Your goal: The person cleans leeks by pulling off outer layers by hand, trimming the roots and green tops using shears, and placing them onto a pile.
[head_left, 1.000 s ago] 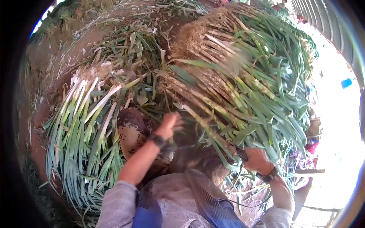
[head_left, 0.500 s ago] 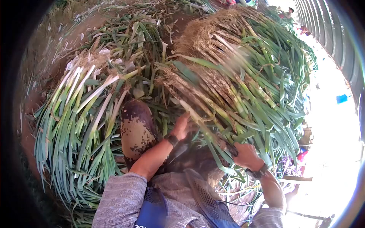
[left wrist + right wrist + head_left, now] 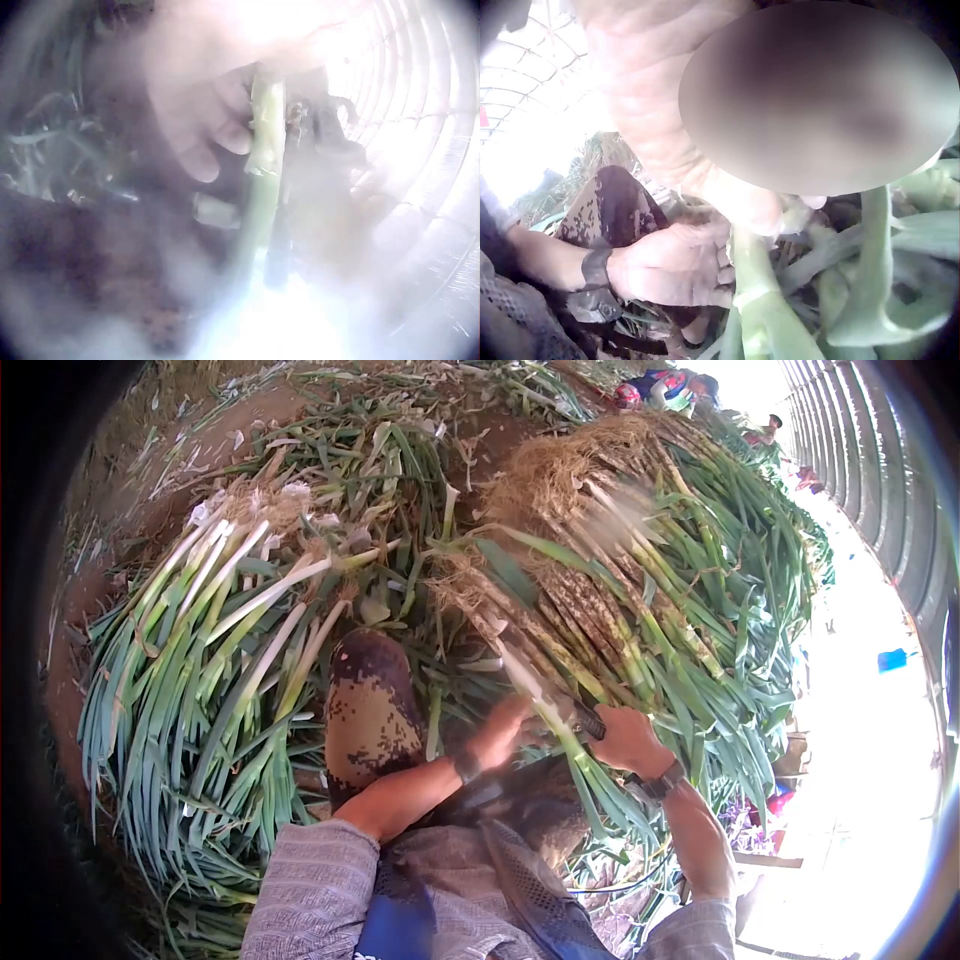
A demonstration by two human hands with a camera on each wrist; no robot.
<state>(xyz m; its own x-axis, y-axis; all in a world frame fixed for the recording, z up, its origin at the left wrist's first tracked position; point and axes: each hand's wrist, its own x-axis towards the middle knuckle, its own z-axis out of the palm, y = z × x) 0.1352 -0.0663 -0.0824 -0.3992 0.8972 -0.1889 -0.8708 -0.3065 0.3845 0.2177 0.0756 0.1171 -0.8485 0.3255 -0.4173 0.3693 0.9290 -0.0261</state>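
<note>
My right hand (image 3: 630, 742) grips a black-handled knife (image 3: 590, 722) together with one leek (image 3: 540, 700), whose pale shank slants up and left and whose green leaves hang below the fist. In the right wrist view the thumb (image 3: 746, 204) presses on that stalk, and a blurred oval hides much of the hand. My left hand (image 3: 500, 734) is beside the stalk, just left of the right fist, its fingers blurred. Fairly straight fingers (image 3: 199, 161) point down next to the stalk in the left wrist view, where glare washes out the rest.
A large heap of soil-stained, rooted leeks (image 3: 590, 600) lies to the right. Cleaner leeks with white shanks (image 3: 215, 595) are piled at left. Loose leaves (image 3: 385, 470) litter the ground between and behind. A knee in camouflage cloth (image 3: 370, 710) rises between the piles; people (image 3: 670, 390) are far back.
The left hand moved from near the root end of the leek down along it toward the right fist. More of the held shank now shows white. The right hand shifted slightly left and up.
</note>
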